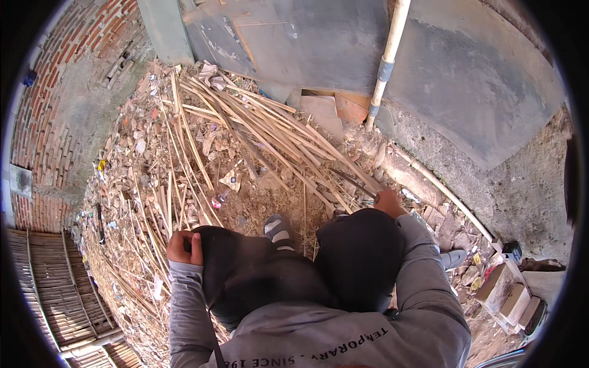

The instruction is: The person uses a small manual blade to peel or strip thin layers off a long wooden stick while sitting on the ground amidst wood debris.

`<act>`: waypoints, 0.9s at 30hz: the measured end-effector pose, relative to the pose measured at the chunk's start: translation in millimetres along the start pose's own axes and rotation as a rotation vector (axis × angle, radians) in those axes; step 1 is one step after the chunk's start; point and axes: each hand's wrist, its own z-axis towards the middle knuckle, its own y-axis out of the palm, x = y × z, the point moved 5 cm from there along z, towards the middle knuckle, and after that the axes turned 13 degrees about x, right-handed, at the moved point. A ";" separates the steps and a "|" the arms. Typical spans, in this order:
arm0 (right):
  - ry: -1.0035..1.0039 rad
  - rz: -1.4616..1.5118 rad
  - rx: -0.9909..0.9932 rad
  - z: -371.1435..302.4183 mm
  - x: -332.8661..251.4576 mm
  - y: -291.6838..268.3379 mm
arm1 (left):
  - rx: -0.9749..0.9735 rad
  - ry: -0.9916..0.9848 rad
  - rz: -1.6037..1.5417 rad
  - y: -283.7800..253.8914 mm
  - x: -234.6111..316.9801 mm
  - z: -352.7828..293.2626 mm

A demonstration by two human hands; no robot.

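My right hand [388,202] is closed beside my right knee, around the near end of a long, narrow, dark blade, which looks like a knife [356,183]. The blade points forward and left, over the near ends of a heap of split bamboo strips [270,132]. Against the outer side of my left knee rests my left hand [184,247], its fingers curled in and the thumb showing. Whether anything lies inside those fingers is hidden. More thin strips [178,184] are scattered on the ground in front of my left knee.
Dry scraps and litter [138,147] cover the ground around my feet. A brick wall [46,122] rises at left, above a slatted bamboo panel [52,288]. Ahead, grey boards [307,43] and an upright pipe [386,70] bound the heap. Wooden blocks [509,300] stand at right.
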 end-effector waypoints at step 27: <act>-0.136 -0.173 0.199 -78.9 5.6 -204.0 | 0.117 0.004 -0.252 -31.2 62.1 -1.5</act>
